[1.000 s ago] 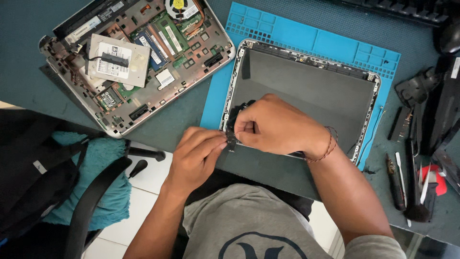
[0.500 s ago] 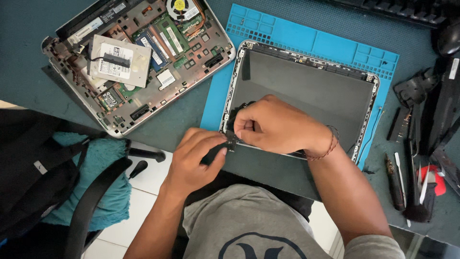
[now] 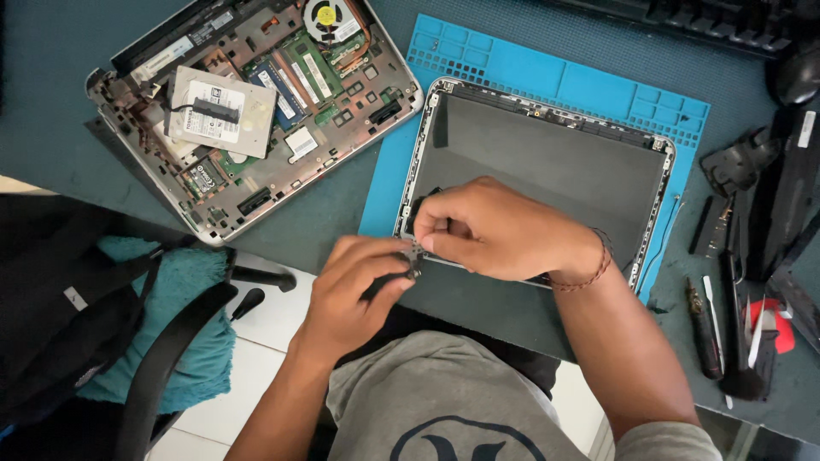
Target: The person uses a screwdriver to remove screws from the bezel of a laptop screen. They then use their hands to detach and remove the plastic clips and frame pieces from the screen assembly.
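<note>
Both hands meet at the near-left corner of the lid (image 3: 547, 171) on the blue mat (image 3: 512, 72). The left hand (image 3: 354, 286) pinches a small dark hinge (image 3: 413, 256) in its fingers; the right hand (image 3: 495, 229) fingers curl narrow, gripping that same corner.

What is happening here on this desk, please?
A person is working on a taken-apart laptop. Both hands meet at the near left corner of the screen lid, which lies on a blue mat. The left hand pinches a small dark part at that corner, and the right hand presses on the lid's edge beside it. The opened laptop base, with its circuit board showing, lies to the left. Small tools lie to the right.
</note>
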